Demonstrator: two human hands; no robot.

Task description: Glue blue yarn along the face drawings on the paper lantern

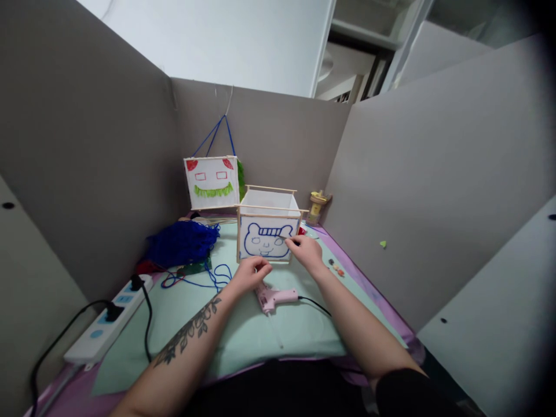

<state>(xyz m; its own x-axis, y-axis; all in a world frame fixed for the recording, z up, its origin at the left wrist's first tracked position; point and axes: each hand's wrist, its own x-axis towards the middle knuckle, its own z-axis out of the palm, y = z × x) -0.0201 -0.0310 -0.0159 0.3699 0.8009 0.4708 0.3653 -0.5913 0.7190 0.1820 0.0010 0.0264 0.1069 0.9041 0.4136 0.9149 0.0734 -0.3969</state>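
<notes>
Nearest us, a pink glue gun [275, 299] lies on the pale green mat [243, 333] covering the counter [393, 315], unheld, its cord trailing right. Just beyond it our left hand [249, 273] rests curled on the mat beside the lantern's base; whether its fingers pinch anything we cannot tell. Our right hand [306, 249] touches the paper lantern [267, 231] at the lower right of its bear-face panel, fingers narrowed on the edge. We judge we are pressing a panel seam home; next calls for steady pressure. Farther back hangs a second lantern [212, 182], left of it blue yarn [181, 243] and a power strip [108, 327].
</notes>
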